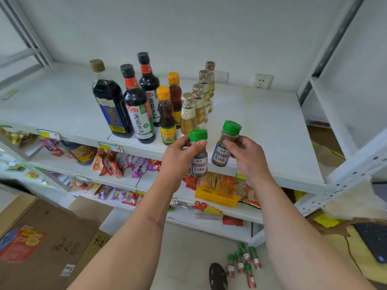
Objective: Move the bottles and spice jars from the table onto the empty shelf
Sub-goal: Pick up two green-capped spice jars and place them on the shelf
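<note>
Two pepper jars are in hand, one per grip: our left hand clasps the upright jar, our right hand pinches the tilted jar. Both hang at the front edge of the shelf, just right of the bottles. We should straighten the tilted one, set both down on the bare patch beside the row, then let go. Forearms reach up and forward, wrists close together.

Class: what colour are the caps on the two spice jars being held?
Green, on both the left jar and right jar; clearest in the head view.
</note>
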